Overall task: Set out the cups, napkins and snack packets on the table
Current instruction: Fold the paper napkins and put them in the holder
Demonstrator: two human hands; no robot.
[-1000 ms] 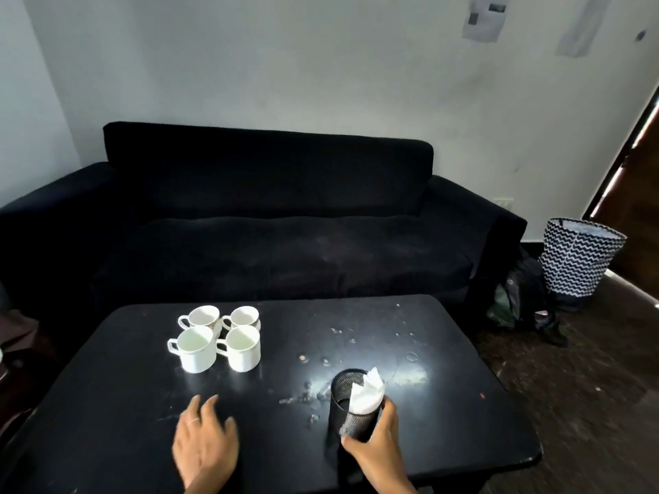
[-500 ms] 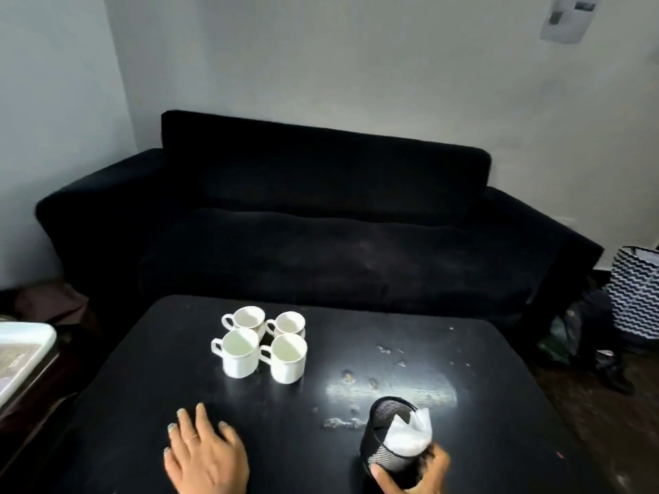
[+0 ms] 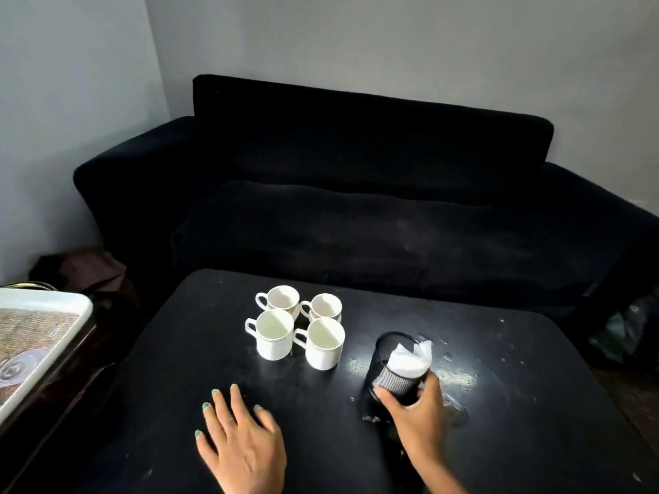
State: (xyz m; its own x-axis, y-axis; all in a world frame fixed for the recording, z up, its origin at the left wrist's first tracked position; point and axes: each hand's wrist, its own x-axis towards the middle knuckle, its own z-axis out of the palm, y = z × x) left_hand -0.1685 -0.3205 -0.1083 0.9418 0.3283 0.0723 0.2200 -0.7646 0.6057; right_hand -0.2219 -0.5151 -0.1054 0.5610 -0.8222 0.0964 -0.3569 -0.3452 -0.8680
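Several white cups (image 3: pixel 298 329) stand grouped together near the middle of the black table (image 3: pixel 517 440). To their right stands a black mesh holder (image 3: pixel 394 369) with white napkins (image 3: pixel 410 358) sticking out of its top. My right hand (image 3: pixel 417 411) is wrapped around the holder's lower near side. Flat on the table, in front of the cups, lies my left hand (image 3: pixel 242 443) with fingers spread and nothing in it. No snack packets are in view.
A black sofa (image 3: pixel 356 208) runs along the table's far side. At the left edge a white tray (image 3: pixel 39 336) with a patterned inside rests on a dark stand. Dark bags lie on the floor at the far right (image 3: pixel 627 336).
The camera has swung left and dipped closer. My right hand has carried the napkin holder farther onto the table, nearer the cups. My left hand stays flat.
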